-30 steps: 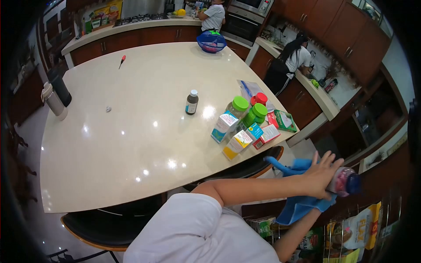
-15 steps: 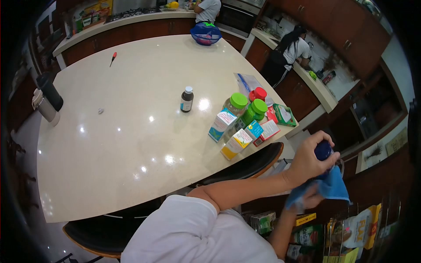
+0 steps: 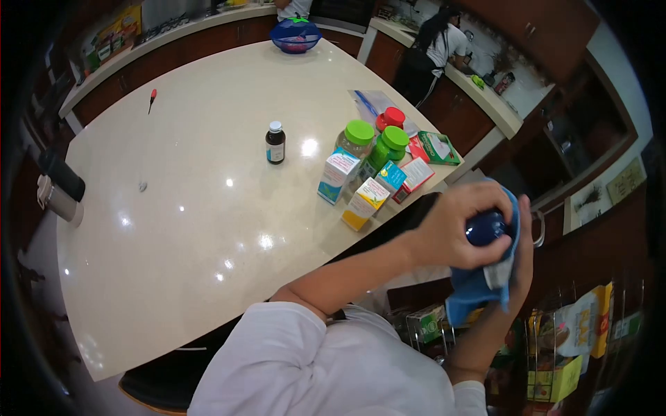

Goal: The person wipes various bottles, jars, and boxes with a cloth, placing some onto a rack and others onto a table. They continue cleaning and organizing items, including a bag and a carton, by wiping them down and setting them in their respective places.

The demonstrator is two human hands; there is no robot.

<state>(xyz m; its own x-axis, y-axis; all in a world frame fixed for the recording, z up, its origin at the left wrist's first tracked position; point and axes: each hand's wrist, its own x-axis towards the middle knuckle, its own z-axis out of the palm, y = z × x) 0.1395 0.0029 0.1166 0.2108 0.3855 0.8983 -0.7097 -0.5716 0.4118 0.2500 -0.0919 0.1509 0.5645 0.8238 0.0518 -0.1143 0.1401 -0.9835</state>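
Note:
My left hand [image 3: 461,225] is wrapped round a container with a dark blue lid [image 3: 485,228], off the table's right edge. On the far side of the container, my right hand [image 3: 524,253] presses a blue cloth [image 3: 472,288] against it; its fingers are partly hidden. Nearest on the table are a yellow and white box [image 3: 365,203], a blue and white box [image 3: 338,175], two green-lidded bottles [image 3: 359,133] and a red-lidded bottle [image 3: 390,118]. A dark bottle with a white cap [image 3: 275,143] stands upright farther left.
On the pale table [image 3: 187,236] lie a red screwdriver [image 3: 152,98] and a blue covered basket [image 3: 295,36]. Two flasks [image 3: 61,187] stand at its left edge. A wire rack with packets [image 3: 576,326] is at lower right. Two people [image 3: 440,45] are by the counters.
Both hands have moved left and closer to my body with the container. The cloth now wraps round its far side, and my right hand has risen beside it. The view has shifted.

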